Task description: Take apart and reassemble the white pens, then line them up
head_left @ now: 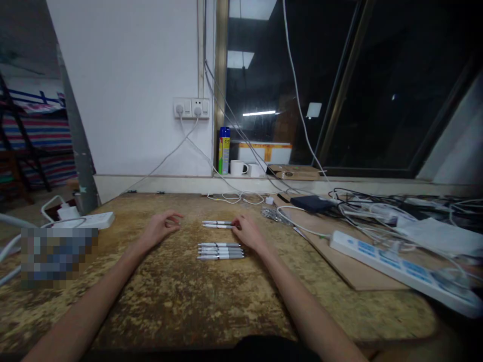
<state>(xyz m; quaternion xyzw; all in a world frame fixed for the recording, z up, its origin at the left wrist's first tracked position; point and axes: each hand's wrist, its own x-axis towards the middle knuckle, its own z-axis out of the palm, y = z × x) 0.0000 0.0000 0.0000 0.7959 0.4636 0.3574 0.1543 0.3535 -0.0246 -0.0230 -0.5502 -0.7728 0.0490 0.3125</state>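
Head view, listed left to right. Far left of the frame: striped cloth [41, 128], red, white and blue, hanging at a bed. Lower left: a pixelated patch [58, 256], contents unreadable; just above it, a white power strip [101, 220] with a plug. Beneath most items: one worn brown counter [181, 311], paint patchy. Left of centre: left hand [162, 230], over the counter, fingers curved and apart from the thumb, nothing visible in hold. Upper centre: wall sockets [191, 108], two plugs inserted. Centre: lower pens [221, 251], several, white and grey, laid side by side across the frame. Directly above these, a small gap between: upper pens [216, 224], apparently two, parallel to the lower set. Behind, on the sill: spray can [224, 151], blue cap, upright; white mug [237, 167], just beside it. Right of centre: right hand [247, 234], fingers bent and close together at the right ends of the upper pens; whether they grip or merely touch, cannot tell. Further right: cardboard box [300, 172], on the sill; black device [312, 203]; second power strip [368, 254], white and blue, slanting to the lower right among tangled cables.
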